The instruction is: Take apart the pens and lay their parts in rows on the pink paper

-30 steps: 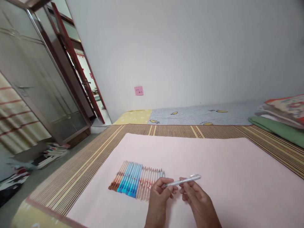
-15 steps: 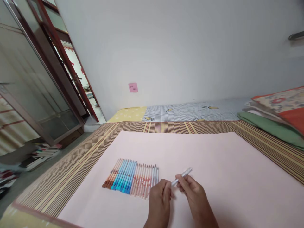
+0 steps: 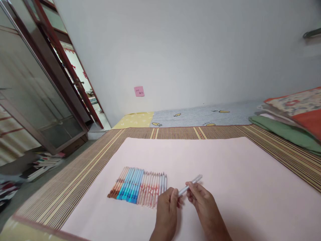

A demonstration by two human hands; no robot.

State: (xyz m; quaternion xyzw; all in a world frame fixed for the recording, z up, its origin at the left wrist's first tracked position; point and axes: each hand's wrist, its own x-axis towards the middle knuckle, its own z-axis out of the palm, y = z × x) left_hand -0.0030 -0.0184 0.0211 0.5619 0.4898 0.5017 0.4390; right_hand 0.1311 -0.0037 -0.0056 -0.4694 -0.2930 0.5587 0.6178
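Between my two hands is a pale, whitish pen [image 3: 184,191], slanting up to the right above a pink sheet [image 3: 240,174]. My left hand [image 3: 167,207] is closed on its lower end. Higher up the barrel, my right hand [image 3: 202,200] pinches it between thumb and fingers, and a clear-looking tip sticks out beyond. Just left of my left hand lies a side-by-side row of pens: orange-brown ones [image 3: 120,183], blue ones [image 3: 131,184], and whitish ones with red markings [image 3: 149,189]. My left hand hides part of the row's right end.
Under the sheet is a striped mat [image 3: 82,170]. Folded cloths, one green [image 3: 283,130] and one orange-edged [image 3: 298,105], are piled at the right. A white wall with a pink note [image 3: 139,91] stands behind; a glass door [image 3: 50,83] is at the left.
My right hand has shifted slightly along the pen, and more of the pen's barrel shows between my hands. The row of pens is unchanged; the view has tilted a little.
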